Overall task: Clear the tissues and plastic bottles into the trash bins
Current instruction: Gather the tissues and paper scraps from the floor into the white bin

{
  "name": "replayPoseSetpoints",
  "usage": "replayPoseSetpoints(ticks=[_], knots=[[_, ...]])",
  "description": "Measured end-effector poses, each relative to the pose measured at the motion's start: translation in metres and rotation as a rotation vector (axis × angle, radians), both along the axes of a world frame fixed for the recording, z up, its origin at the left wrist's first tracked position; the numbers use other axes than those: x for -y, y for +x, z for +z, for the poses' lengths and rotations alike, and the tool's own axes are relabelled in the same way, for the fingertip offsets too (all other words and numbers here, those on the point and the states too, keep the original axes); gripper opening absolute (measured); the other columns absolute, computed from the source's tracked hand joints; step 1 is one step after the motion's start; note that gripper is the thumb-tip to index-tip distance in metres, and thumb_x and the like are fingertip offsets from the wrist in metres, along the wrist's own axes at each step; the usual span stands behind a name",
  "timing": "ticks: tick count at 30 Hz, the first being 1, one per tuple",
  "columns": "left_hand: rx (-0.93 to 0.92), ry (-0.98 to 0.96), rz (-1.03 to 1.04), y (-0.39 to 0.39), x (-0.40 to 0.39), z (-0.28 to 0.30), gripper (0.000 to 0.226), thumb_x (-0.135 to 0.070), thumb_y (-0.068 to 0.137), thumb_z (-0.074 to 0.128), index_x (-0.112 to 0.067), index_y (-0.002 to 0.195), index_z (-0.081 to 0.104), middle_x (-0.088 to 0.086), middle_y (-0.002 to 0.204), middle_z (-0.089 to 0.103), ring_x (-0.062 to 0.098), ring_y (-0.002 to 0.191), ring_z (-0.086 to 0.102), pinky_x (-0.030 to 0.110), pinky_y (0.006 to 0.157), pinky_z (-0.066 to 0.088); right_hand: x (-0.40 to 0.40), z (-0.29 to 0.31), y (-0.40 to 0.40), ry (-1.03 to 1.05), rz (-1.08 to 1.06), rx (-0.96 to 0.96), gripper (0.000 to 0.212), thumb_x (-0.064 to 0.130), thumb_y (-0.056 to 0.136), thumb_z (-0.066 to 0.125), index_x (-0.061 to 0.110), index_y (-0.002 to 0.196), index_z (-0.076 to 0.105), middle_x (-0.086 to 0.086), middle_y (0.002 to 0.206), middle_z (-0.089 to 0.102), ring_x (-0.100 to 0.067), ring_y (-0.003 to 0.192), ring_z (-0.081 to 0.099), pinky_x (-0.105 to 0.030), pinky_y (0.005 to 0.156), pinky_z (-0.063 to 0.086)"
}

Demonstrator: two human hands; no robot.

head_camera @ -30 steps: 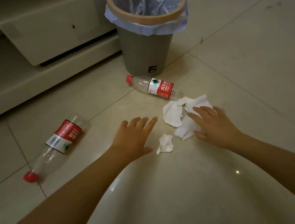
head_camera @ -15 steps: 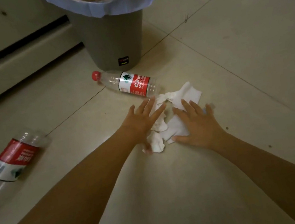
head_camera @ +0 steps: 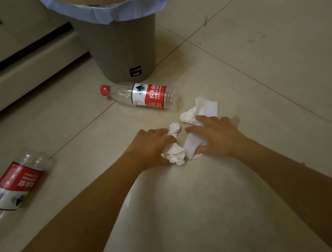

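Both hands are down on the floor tiles (head_camera: 257,53), working at the tissues. The left hand (head_camera: 150,147) has its fingers curled over a crumpled white tissue wad (head_camera: 174,155), which bulges out by the thumb and again past the fingertips. The right hand (head_camera: 218,134) lies flatter, fingers bent over a smoother folded tissue sheet (head_camera: 205,107); one end pokes out beyond the fingers, the other shows under the palm. Whether that hand truly grips or only presses the sheet, I cannot tell.

Just beyond the hands a clear plastic bottle (head_camera: 141,96) lies on its side, ribbed and empty-looking, red cap pointing left, with a red and white label bearing a green emblem, Chinese characters and "NONGFU SPRING". A second bottle (head_camera: 10,190) of the same kind lies well off to the left, its label seen upside down.

Behind the near bottle stands the grey plastic trash bin (head_camera: 118,53), tapering downward, with a tan rim ring clamping a pale blue bag liner and a small dark sticker low on its wall.
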State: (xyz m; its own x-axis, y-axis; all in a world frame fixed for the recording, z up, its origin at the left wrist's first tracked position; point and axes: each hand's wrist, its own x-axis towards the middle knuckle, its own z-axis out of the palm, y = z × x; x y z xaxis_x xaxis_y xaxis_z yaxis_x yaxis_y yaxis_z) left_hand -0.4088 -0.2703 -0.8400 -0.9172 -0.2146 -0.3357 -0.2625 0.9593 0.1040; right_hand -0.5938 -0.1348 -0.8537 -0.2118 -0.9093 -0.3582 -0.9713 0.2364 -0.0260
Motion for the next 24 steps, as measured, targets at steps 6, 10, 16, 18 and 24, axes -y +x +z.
replayPoseSetpoints(ticks=[6, 10, 16, 18, 24], knots=[[0.071, 0.054, 0.049, 0.013, -0.022, -0.003, 0.094, -0.075, 0.069, 0.059, -0.041, 0.147, 0.019, 0.007, 0.159, 0.014, 0.027, 0.142, 0.020, 0.046, 0.111, 0.019, -0.006, 0.002, 0.020, -0.128, 0.061, 0.008, 0.039, 0.040, 0.087, 0.060, 0.032, 0.125, 0.060, -0.007, 0.133, 0.052, -0.030, 0.110, 0.055, -0.043, 0.091, 0.038], [-0.054, -0.056, -0.019, 0.022, -0.032, -0.013, 0.048, -0.044, 0.088, 0.058, -0.029, 0.132, 0.049, 0.012, 0.138, 0.048, 0.029, 0.114, 0.055, 0.045, 0.095, 0.042, -0.009, -0.001, 0.035, -0.160, 0.168, -0.092, 0.023, 0.023, 0.071, 0.077, 0.028, 0.093, 0.074, -0.007, 0.092, 0.068, -0.029, 0.069, 0.066, -0.039, 0.069, 0.046], [-0.191, -0.121, -0.123, 0.061, -0.021, -0.001, 0.048, -0.021, 0.063, 0.084, -0.018, 0.108, 0.068, 0.017, 0.114, 0.066, 0.031, 0.075, 0.068, 0.041, 0.073, 0.055, -0.016, -0.003, 0.053, -0.392, 0.337, -0.160, 0.036, 0.011, 0.049, 0.087, 0.022, 0.080, 0.073, -0.006, 0.080, 0.068, -0.025, 0.050, 0.061, -0.034, 0.055, 0.051], [-0.254, -0.148, -0.123, 0.077, -0.016, 0.011, 0.054, -0.022, 0.059, 0.087, -0.019, 0.109, 0.068, 0.017, 0.117, 0.065, 0.031, 0.080, 0.069, 0.041, 0.075, 0.054, -0.014, 0.000, 0.062, -0.459, 0.346, -0.150, 0.038, 0.008, 0.049, 0.087, 0.020, 0.082, 0.072, -0.007, 0.083, 0.069, -0.026, 0.054, 0.063, -0.036, 0.058, 0.053], [-0.332, -0.186, -0.121, 0.138, 0.009, 0.043, 0.052, -0.020, 0.061, 0.087, -0.018, 0.108, 0.068, 0.016, 0.117, 0.065, 0.030, 0.080, 0.068, 0.039, 0.071, 0.053, 0.000, 0.019, 0.076, -0.629, 0.364, -0.170, 0.034, 0.006, 0.055, 0.079, 0.018, 0.086, 0.072, -0.010, 0.090, 0.071, -0.027, 0.059, 0.065, -0.038, 0.066, 0.051]])
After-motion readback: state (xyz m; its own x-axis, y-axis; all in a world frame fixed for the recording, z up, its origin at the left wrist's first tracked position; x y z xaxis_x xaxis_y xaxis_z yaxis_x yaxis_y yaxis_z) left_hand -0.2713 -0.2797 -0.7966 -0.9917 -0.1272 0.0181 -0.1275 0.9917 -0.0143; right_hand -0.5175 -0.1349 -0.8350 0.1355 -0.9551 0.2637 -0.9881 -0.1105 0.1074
